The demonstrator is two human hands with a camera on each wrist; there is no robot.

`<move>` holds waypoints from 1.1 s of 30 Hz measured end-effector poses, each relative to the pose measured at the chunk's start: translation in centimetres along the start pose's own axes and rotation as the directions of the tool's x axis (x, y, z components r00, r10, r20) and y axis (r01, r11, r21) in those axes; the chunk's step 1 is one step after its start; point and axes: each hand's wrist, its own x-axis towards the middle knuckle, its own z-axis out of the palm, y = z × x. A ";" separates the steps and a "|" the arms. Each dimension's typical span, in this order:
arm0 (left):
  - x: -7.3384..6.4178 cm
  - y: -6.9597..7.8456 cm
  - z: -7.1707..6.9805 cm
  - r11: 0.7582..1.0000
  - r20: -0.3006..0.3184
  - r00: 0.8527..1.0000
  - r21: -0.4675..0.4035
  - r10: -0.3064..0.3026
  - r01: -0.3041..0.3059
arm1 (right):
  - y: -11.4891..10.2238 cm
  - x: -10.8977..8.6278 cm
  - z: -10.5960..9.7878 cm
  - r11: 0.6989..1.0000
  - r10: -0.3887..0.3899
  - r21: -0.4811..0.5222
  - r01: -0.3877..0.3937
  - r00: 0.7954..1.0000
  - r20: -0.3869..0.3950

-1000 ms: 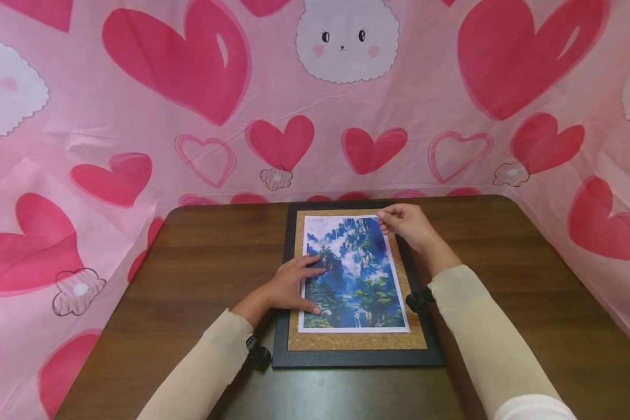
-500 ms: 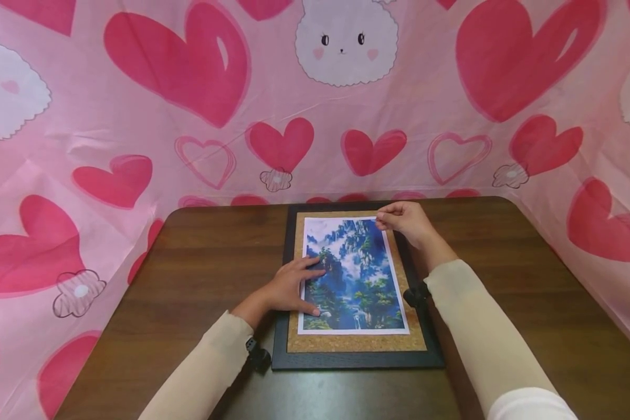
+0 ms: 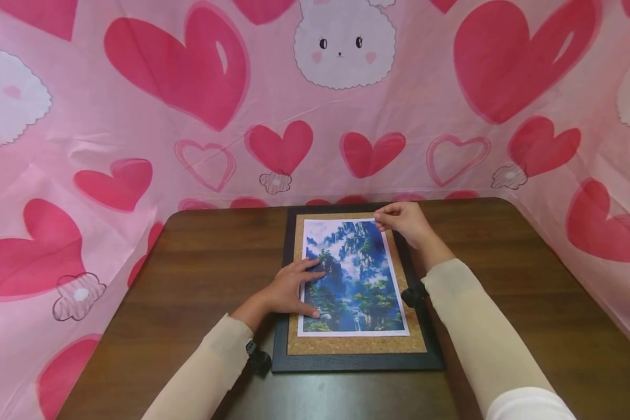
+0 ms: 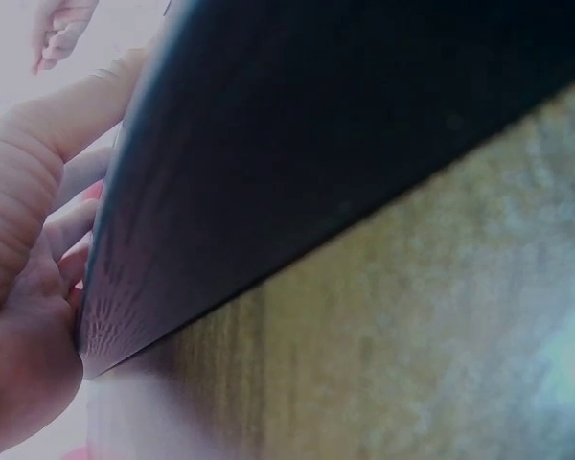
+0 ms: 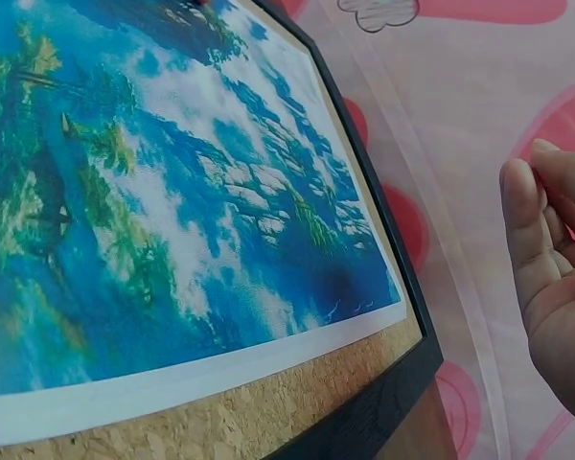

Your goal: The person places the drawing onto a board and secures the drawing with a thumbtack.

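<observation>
On the framed cork board lies a printed landscape picture with mountains, trees and a white margin. My left hand rests on the picture's left side, fingers and thumb spread. In the left wrist view, that hand reaches over the board's dark edge. My right hand is at the picture's upper right corner, thumb and index fingertips pressed together. The right wrist view shows the same hand pinching a tiny dark thing, almost wholly hidden between the fingertips; its kind cannot be made out.
The board has a black frame and lies on a brown wooden table. Pink cloth printed with hearts hangs behind and along both sides. A small black camera sits at my left wrist.
My right hand has shifted slightly left at the picture's upper right corner. The left hand stays in place on the picture. The head view has tilted up a little.
</observation>
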 end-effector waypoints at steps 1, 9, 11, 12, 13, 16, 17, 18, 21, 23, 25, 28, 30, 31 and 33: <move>0.0 0.0 0.0 1.000 -0.001 1.000 0.000 0.002 -0.002 | 0.0 0.0 -0.1 1.000 -0.001 -0.017 0.001 1.000 -0.001; 0.0 0.1 -0.1 1.000 -0.010 1.000 -0.006 0.020 -0.020 | 0.2 0.1 0.2 0.998 -0.039 -0.048 0.041 0.999 0.035; -0.2 0.1 -0.1 1.000 -0.013 1.000 -0.008 0.018 -0.018 | 0.2 0.1 0.5 0.999 -0.039 -0.035 0.041 0.998 0.052; -0.2 0.1 -0.1 1.000 -0.012 1.000 -0.006 0.015 -0.015 | 0.2 0.1 0.6 0.999 -0.036 -0.036 0.038 0.998 0.059; -0.3 0.1 -0.1 1.000 -0.013 1.000 -0.005 0.014 -0.014 | 0.2 0.2 0.7 0.999 -0.032 -0.042 0.035 0.997 0.064; -0.3 0.0 -0.1 1.000 -0.013 1.000 -0.002 0.019 -0.019 | 0.3 0.2 0.8 0.993 -0.013 -0.117 0.021 0.998 0.063; -0.2 0.0 -0.2 1.000 -0.014 1.000 -0.001 0.024 -0.024 | 0.3 0.2 0.7 0.990 -0.006 -0.143 0.015 0.998 0.062; -0.2 0.1 -0.2 1.000 -0.016 1.000 0.000 0.026 -0.026 | 0.4 0.2 0.7 0.986 0.001 -0.165 0.009 0.998 0.062; -0.1 0.1 -0.2 1.000 -0.019 0.999 0.001 0.027 -0.027 | 0.6 0.4 0.6 0.974 0.020 -0.225 -0.005 0.998 0.064; 0.0 0.1 -0.2 1.000 -0.018 1.000 -0.005 0.025 -0.025 | 0.8 0.5 0.6 0.972 0.027 -0.236 -0.010 0.997 0.068; 0.0 0.1 -0.1 1.000 -0.016 1.000 -0.010 0.024 -0.025 | 0.9 0.6 0.6 0.971 0.030 -0.240 -0.014 0.997 0.064; 0.0 0.1 -0.1 1.000 -0.019 0.999 -0.008 0.027 -0.027 | 1.0 0.8 0.7 0.973 0.024 -0.232 -0.011 0.998 0.054; 0.1 0.0 -0.1 1.000 -0.022 0.999 -0.004 0.031 -0.031 | 1.1 1.0 0.8 0.974 0.011 -0.229 -0.001 0.999 0.043; 0.1 0.0 0.0 0.999 -0.024 0.999 0.000 0.033 -0.033 | 1.2 1.0 0.9 0.973 0.002 -0.229 0.007 0.999 0.039; 0.0 0.0 0.0 1.000 -0.023 0.999 0.003 0.031 -0.031 | 1.3 1.1 1.1 0.974 -0.010 -0.225 0.017 1.000 0.030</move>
